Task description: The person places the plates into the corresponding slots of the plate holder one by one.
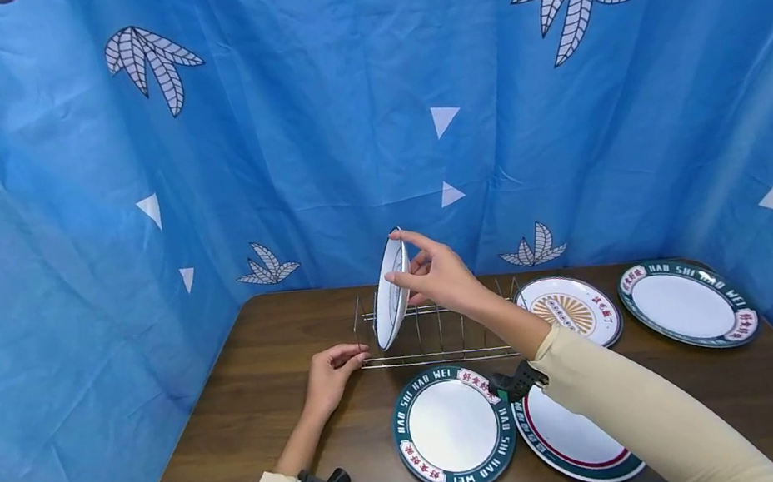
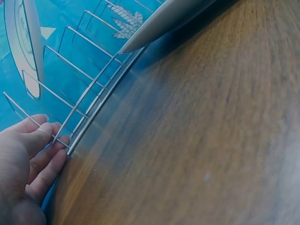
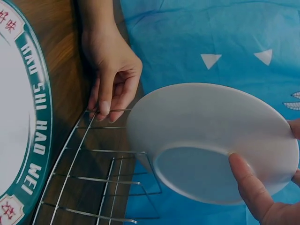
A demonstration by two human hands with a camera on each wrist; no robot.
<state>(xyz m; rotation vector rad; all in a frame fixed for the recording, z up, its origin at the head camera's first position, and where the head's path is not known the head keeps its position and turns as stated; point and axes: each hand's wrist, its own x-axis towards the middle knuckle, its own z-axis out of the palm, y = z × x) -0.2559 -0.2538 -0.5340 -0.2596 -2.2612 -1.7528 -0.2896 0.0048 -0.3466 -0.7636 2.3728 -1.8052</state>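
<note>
My right hand [image 1: 440, 270] grips a white plate with a thin dark rim [image 1: 388, 300] by its upper right edge. It holds the plate nearly upright over the left end of a wire dish rack [image 1: 443, 358]. In the right wrist view the plate's plain white underside [image 3: 197, 173] shows, with a fingertip on its foot ring. My left hand [image 1: 331, 378] pinches the rack's front left corner; the left wrist view shows its thumb and fingers [image 2: 51, 133] around the wire there.
A green-rimmed plate [image 1: 453, 424] lies before the rack, beside a larger plate [image 1: 576, 430] partly hidden by my right forearm. To the right are a plate with an orange sunburst [image 1: 599, 317] and another green-rimmed plate [image 1: 685, 303]. A blue curtain [image 1: 351, 112] hangs behind the wooden table [image 1: 232, 417].
</note>
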